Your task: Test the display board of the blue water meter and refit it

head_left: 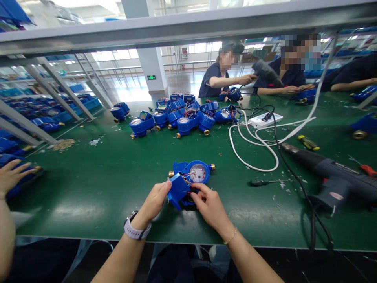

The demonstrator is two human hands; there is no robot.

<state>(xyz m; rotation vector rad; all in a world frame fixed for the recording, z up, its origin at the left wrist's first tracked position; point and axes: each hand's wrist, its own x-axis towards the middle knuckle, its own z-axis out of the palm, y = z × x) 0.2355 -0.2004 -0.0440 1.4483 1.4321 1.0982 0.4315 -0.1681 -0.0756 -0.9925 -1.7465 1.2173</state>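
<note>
A blue water meter (199, 171) with brass pipe ends and a round clear dial lies on the green bench before me. My left hand (156, 200) grips the blue plastic cover (178, 188), which is tilted up beside the dial. Thin coloured wires (188, 177) run between the cover and the meter body. My right hand (207, 202) is at the cover's right side, thumb and forefinger pinched at the wires; exactly what sits between the fingertips is too small to make out.
Several blue water meters (187, 125) are grouped at the back. A heat gun (332, 173), a screwdriver (260, 183), a yellow-black screwdriver (308, 143) and a white power strip (265, 120) with looping cables lie right. A co-worker's hand (14, 175) touches meters at left. Other people work opposite.
</note>
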